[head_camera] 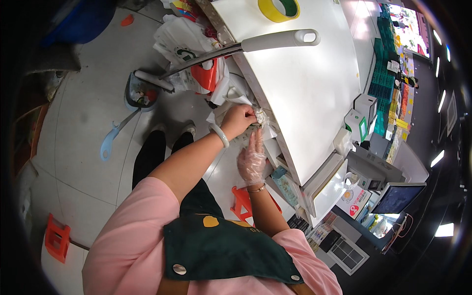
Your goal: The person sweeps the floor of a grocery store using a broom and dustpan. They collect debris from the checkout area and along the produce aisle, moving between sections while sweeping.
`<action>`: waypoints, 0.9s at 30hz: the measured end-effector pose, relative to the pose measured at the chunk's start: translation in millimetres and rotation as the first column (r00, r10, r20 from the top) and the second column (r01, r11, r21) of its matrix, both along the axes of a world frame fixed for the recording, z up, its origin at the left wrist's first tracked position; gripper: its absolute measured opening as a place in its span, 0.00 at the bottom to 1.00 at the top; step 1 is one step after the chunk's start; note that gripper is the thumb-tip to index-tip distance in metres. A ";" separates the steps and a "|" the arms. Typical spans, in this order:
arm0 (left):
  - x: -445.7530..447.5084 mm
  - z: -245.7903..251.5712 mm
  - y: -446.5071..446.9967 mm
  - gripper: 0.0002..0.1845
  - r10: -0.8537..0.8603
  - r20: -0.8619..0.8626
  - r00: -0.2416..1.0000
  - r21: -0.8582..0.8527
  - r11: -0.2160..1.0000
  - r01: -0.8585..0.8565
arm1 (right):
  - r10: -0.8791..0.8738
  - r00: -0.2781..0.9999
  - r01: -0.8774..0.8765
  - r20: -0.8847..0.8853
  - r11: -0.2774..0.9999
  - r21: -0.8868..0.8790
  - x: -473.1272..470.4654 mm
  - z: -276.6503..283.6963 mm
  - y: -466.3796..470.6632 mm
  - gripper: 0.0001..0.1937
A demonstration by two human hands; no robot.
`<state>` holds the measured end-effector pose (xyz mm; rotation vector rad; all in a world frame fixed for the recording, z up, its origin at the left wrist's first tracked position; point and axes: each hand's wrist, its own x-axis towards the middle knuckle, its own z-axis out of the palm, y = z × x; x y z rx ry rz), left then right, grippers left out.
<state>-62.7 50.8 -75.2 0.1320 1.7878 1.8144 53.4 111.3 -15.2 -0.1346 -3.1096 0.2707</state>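
My left hand (239, 120), bare with a pale bangle at the wrist, pinches a crumpled white plastic bag (261, 116) at the counter's near edge. Just below it is my right hand (252, 162), in a clear disposable glove. Its fingers are stretched out towards the crumpled bag, and I see nothing held in them. Printed plastic bags (195, 55) hang along the counter side, beyond my left hand. The white counter (295, 96) lies to the right of both hands.
A broom (280, 40) leans on the counter, its handle crossing the top near a yellow tape roll (279, 10). On the floor are a dustpan (142, 94) holding scraps and red stools (57, 238). A scale (326, 184) and a monitor (398, 198) stand at right.
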 end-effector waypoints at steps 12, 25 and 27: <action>54.6 14.6 -79.6 0.08 0.098 -0.066 0.993 -0.019 0.995 -0.100 | -0.183 0.869 0.202 0.459 0.979 0.007 -49.1 43.2 -4.0 0.22; 39.7 49.3 -319.5 0.32 0.418 -0.272 0.867 -0.546 0.675 -0.497 | 0.394 0.887 -0.449 0.239 0.619 0.644 -248.0 116.0 -46.2 0.08; 22.3 59.4 -311.7 0.37 0.129 -0.149 0.980 -0.659 0.726 -0.195 | 0.241 0.837 -0.532 0.492 0.575 0.622 -242.3 124.8 -71.2 0.09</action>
